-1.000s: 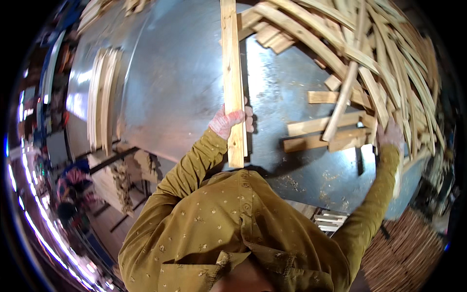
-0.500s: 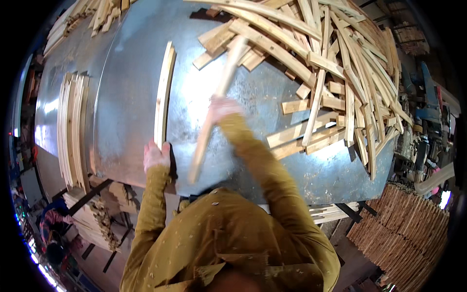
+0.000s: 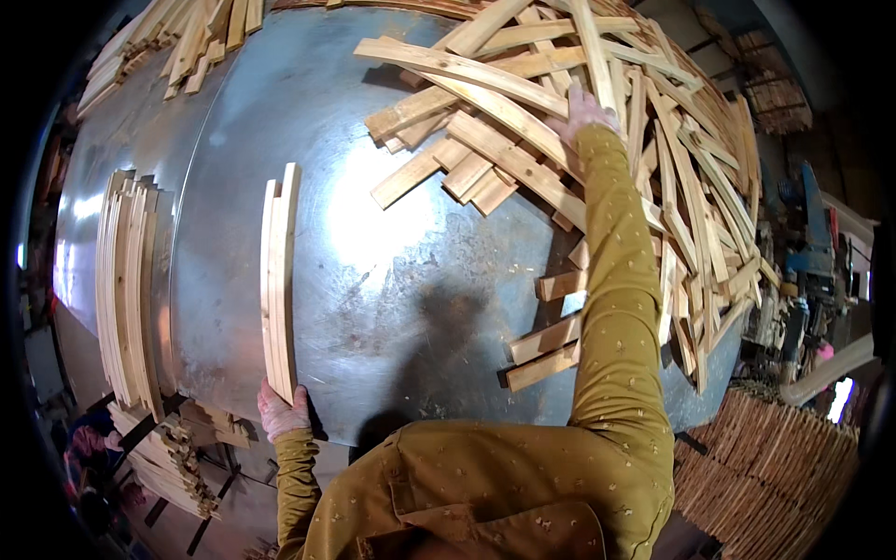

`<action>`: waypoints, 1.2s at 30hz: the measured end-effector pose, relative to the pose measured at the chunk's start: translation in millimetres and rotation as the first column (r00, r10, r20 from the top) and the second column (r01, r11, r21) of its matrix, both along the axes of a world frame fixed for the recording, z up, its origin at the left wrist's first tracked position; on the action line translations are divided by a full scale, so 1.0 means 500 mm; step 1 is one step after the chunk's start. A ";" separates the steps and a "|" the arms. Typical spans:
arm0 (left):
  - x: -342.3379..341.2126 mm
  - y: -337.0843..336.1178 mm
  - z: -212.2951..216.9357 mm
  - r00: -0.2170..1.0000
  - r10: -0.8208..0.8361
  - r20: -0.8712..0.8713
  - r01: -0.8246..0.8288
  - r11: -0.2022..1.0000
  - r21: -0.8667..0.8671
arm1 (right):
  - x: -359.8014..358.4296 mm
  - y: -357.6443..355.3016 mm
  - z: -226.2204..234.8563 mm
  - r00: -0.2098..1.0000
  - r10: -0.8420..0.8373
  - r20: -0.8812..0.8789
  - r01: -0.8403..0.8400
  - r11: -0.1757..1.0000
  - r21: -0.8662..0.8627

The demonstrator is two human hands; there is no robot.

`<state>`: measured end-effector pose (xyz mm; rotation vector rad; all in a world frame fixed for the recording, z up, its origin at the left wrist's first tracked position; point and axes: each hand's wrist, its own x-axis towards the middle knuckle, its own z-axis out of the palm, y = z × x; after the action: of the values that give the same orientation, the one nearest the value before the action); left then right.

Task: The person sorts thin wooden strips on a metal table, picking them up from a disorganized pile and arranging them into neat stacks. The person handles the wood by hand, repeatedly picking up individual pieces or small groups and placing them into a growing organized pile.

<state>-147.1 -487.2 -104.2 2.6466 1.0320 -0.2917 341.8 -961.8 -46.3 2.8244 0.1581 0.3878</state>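
L hand [image 3: 283,412] low, fingers curled; R hand [image 3: 583,108] outstretched, palm down

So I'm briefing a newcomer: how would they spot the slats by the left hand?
Start at the metal table. At its near left edge the left hand touches the small bundle of slats. Unlike the loose heap under the right hand, they lie squared together, alone.

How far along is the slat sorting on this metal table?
Early. Done: one row of slats stands along the table's left edge. In hand: the left hand steadies a small bundle on edge, while the right hand reaches into the loose pile. Left: that big jumbled pile.
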 end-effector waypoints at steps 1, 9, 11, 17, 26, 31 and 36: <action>-0.006 0.007 0.000 0.999 0.029 -0.013 -0.029 0.999 0.027 | 0.002 0.018 0.029 0.941 -0.104 -0.323 0.111 0.994 0.002; 0.028 0.055 -0.007 1.000 -0.003 -0.019 0.004 0.999 0.047 | -0.185 0.087 0.034 0.842 -0.015 -0.539 0.125 0.978 0.168; 0.045 0.042 0.015 0.998 -0.060 -0.008 0.060 0.989 0.135 | -0.201 0.084 0.036 0.806 0.018 -0.591 0.135 0.968 0.214; 0.146 -0.105 0.108 0.839 0.068 0.540 0.241 0.843 -0.482 | -0.383 0.087 0.042 0.601 0.561 -0.570 0.439 0.365 0.821; 0.281 -0.195 -0.017 0.895 0.433 -0.110 -0.043 -0.163 -0.986 | -0.688 0.371 -0.092 0.437 0.664 -0.606 0.897 -0.368 0.243; 0.229 -0.085 0.041 0.988 0.109 0.113 0.023 0.612 -0.791 | -0.726 0.409 -0.156 0.525 0.697 -0.488 0.850 -0.401 0.342; 0.148 0.017 0.118 0.924 0.142 0.354 0.027 0.901 -0.433 | -0.815 0.524 -0.162 0.501 0.774 -0.388 0.865 -0.459 0.200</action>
<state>-73.0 -478.9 -45.2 2.1505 0.8055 0.0125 -65.6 -699.7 -127.3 -0.8046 0.3268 0.8978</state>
